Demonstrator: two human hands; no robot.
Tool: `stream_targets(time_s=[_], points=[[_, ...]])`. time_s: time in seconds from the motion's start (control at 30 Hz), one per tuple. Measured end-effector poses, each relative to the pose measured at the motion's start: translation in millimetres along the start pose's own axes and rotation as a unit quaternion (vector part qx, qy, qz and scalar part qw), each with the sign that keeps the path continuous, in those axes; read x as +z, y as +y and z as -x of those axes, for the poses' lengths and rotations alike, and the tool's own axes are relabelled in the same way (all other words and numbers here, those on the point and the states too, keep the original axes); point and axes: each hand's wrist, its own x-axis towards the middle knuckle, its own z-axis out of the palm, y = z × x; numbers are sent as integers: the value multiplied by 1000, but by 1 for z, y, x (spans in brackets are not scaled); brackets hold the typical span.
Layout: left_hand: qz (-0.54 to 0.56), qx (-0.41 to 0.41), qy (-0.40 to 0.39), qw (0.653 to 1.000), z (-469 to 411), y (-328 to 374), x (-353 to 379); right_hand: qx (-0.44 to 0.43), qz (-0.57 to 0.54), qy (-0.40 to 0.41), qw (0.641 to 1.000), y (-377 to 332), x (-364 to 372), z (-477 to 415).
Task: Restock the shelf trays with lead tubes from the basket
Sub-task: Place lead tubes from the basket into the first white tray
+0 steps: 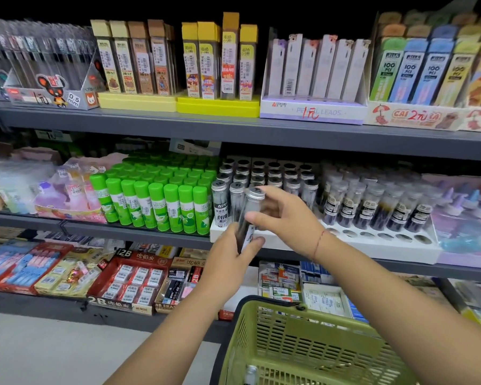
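We see two hands meeting on one lead tube [248,204] at the centre of the frame, in front of the middle shelf [139,232]. The left hand [228,259] grips the tube's lower half, its fingers [256,240] curled round the labelled body; whether a second tube lies behind it in that grip we cannot tell. The right hand [286,215] pinches the upper part, its fingers [267,190] bent over the silver cap [255,193] and the thumb pressed against the side. The tube tilts, cap toward the upper right. Just left of it we count two silver-capped tubes [220,201] standing at the front of a white tray [215,235], with more rows behind them. To the right, a second white tray [372,248] shows six empty holes [367,235] along its front edge, with dark-filled tubes behind them. Left of the trays we count eight green glue sticks [142,207] in the front row. At the bottom of the frame sits one green basket [303,343], with one tube [251,372] visible inside.
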Motion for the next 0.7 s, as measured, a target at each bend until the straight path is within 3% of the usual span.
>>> stream_targets(time_s=[0.1, 0.2, 0.27, 0.43, 0.7], points=[[-39, 24, -12, 999, -2, -6, 4, 7, -8, 70, 998, 2, -18, -4], [-144, 66, -20, 987, -3, -21, 6, -32, 89, 176, 980, 4, -44, -12], [-219, 76, -36, 972, -2, -27, 9, -35, 158, 206, 965, 7, -52, -15], [-318, 82, -60, 943, 0, -33, 12, -39, 228, 157, 960, 20, -40, -17], [-347, 83, -64, 932, 0, -36, 14, -52, 307, 125, 942, 27, -36, -20]])
